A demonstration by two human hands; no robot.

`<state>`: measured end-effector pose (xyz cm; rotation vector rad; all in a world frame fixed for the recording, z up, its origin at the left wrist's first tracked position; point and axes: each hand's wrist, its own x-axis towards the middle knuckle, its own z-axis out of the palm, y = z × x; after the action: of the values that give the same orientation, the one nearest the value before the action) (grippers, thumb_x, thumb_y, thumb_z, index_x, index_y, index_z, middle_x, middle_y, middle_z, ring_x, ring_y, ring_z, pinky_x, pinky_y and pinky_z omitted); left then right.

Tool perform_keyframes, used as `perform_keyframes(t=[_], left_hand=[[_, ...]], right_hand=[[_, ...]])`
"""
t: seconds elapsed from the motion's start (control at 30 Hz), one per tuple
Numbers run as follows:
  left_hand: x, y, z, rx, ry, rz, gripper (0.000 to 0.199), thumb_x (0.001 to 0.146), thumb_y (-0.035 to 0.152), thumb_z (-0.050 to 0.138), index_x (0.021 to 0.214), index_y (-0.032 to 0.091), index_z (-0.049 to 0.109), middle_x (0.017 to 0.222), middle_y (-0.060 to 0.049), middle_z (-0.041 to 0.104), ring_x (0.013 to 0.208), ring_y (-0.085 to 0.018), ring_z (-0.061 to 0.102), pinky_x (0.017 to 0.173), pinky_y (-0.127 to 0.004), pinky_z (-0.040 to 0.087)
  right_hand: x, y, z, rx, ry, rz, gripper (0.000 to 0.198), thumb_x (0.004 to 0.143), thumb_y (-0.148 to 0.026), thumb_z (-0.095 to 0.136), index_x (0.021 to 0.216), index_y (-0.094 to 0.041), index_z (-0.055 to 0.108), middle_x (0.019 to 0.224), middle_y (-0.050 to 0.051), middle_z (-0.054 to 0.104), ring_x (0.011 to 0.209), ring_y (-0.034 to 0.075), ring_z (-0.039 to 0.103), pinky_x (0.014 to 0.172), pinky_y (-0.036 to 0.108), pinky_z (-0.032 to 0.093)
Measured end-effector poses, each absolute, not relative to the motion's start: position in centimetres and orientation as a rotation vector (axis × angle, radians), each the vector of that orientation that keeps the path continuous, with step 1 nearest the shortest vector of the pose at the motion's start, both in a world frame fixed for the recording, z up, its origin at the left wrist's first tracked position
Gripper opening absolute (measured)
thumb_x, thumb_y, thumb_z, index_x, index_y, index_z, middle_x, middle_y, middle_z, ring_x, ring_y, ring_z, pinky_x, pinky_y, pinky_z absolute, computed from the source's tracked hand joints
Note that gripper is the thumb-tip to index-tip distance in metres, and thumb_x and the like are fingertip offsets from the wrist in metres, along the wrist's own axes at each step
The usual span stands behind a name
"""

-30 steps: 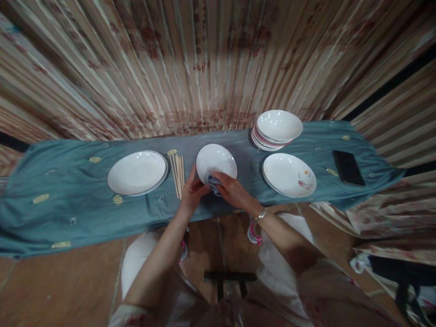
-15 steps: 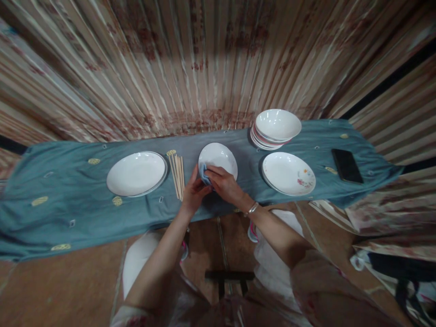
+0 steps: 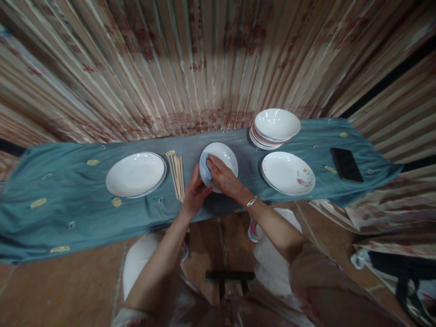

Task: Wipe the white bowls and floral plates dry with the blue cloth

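Observation:
A small round white dish (image 3: 225, 153) with a thin dark rim sits at the middle of the cloth-covered table. My left hand (image 3: 195, 193) grips its lower left edge, the thumb to the front and the fingers along the side. In my right hand (image 3: 223, 177) is a light blue cloth (image 3: 205, 168), pressed against the left inner part of the dish. Part of the cloth is covered by my right fingers. Just left of my left hand lie several wooden chopsticks (image 3: 177, 175), side by side.
Stacked oval white plates (image 3: 136, 175) lie at the left. To the right are flower-patterned plates (image 3: 288, 172), with a stack of bowls (image 3: 277, 123) behind them. A black phone (image 3: 346, 164) rests near the right end of the blue-green tablecloth (image 3: 85, 200). A pleated curtain (image 3: 211, 81) hangs behind.
My right hand has slid up and slightly left over the dish with the blue cloth, and more of the cloth shows. My left hand stays at the dish's edge.

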<state>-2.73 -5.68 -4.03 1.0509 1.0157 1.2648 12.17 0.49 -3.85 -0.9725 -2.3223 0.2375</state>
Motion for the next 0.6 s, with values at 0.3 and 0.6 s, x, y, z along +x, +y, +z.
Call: perform_keyframes(t=[0.3,0.6], left_hand=[[-2.7,-5.7,-3.9,1.073,1.035,1.235,0.112,0.065,0.034,0.084,0.157,0.021,0.020,0.114,-0.009,0.072,0.104,-0.026,0.066,0.090,-0.039,0.054],[-2.6,-5.8,-3.6,1.047,1.032,1.225,0.113,0.064,0.034,0.085,0.156,0.018,0.021,0.118,-0.011,0.071,0.110,-0.027,0.063,0.093,-0.038,0.051]], right_hand=[[13.4,2.7,-4.0,-1.193,-2.264,0.105,0.055,0.083,-0.003,0.044,0.138,-0.001,0.047,0.154,0.024,0.033,0.149,0.031,0.021,0.120,0.053,0.028],[15.0,1.7,-3.5,-1.567,-2.336,-0.117,0.038,0.093,-0.016,0.047,0.128,-0.005,0.056,0.145,0.024,0.045,0.129,0.035,0.043,0.100,0.051,0.041]])
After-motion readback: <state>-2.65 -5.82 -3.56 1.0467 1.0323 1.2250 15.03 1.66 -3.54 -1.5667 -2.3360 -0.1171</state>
